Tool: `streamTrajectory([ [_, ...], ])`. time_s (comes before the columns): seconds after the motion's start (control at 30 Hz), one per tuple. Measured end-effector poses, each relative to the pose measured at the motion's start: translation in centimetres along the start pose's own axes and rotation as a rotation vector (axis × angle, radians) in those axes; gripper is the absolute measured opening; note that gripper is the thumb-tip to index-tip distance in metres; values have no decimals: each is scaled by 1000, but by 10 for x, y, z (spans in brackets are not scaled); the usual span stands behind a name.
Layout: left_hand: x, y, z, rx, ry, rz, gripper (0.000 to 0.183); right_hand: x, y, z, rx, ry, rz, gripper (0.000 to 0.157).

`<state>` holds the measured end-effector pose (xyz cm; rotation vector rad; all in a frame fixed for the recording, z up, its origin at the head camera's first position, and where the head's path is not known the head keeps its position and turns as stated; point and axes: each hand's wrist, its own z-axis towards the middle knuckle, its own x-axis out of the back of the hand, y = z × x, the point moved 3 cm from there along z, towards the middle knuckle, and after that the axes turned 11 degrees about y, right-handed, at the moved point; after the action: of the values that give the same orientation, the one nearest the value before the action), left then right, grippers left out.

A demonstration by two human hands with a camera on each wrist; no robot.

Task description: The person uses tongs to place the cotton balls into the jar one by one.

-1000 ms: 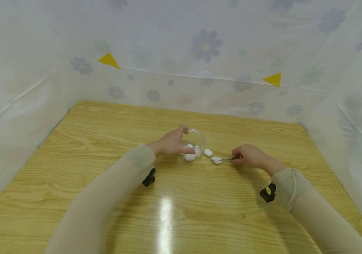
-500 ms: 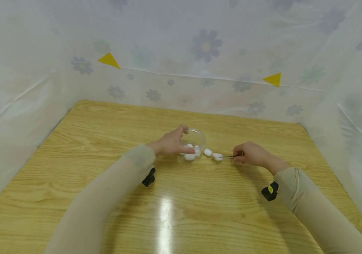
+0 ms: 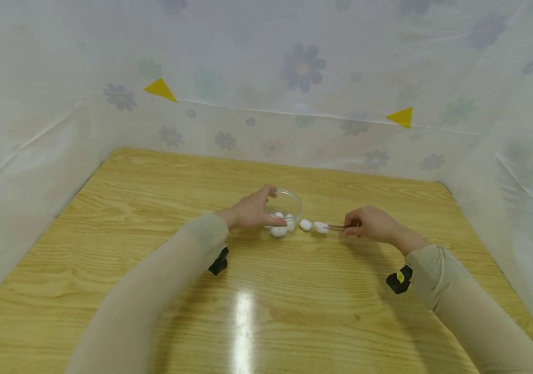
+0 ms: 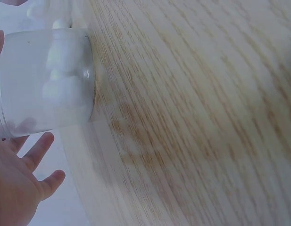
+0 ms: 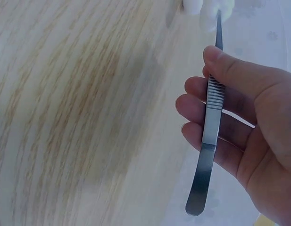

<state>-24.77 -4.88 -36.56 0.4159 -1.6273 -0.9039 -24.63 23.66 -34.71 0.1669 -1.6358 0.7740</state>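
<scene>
A clear round jar (image 3: 290, 205) with several white cotton balls (image 3: 278, 231) inside stands on the table. My left hand (image 3: 252, 210) grips it from the left, thumb on the near side and fingers round the far side. Seen from the left wrist, the jar (image 4: 22, 80) has the cotton balls (image 4: 65, 89) gathered at its bottom. Metal tweezers (image 5: 212, 122) are pinched between thumb and fingers of my right hand (image 3: 371, 224). Their tips are at a white cotton ball (image 3: 321, 227) right of the jar. Another cotton ball (image 3: 306, 225) lies between that one and the jar.
The wood-grain table (image 3: 266, 301) extends around both hands. Behind it and at its sides hangs a pale flowered curtain (image 3: 304, 67) with two yellow triangles. A black wrist camera (image 3: 399, 279) sits under each forearm.
My right hand has shifted slightly away from me and to the right. The cotton ball at the tweezer tips has moved a little farther away as well. My left hand stays on the jar.
</scene>
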Motion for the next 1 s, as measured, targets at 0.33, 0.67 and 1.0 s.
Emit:
streamTrajectory([
  [0.33,0,0,1,-3,2,5,87,12,-5,2,-14,9,10,8],
  [0.67,1,-1,1,-4,-4,5,88,25,-13,7,17,48,-19,7],
  [1.0,0,-2,2,-19,-3,27,89,35,-22,14,30,65,-27,7],
])
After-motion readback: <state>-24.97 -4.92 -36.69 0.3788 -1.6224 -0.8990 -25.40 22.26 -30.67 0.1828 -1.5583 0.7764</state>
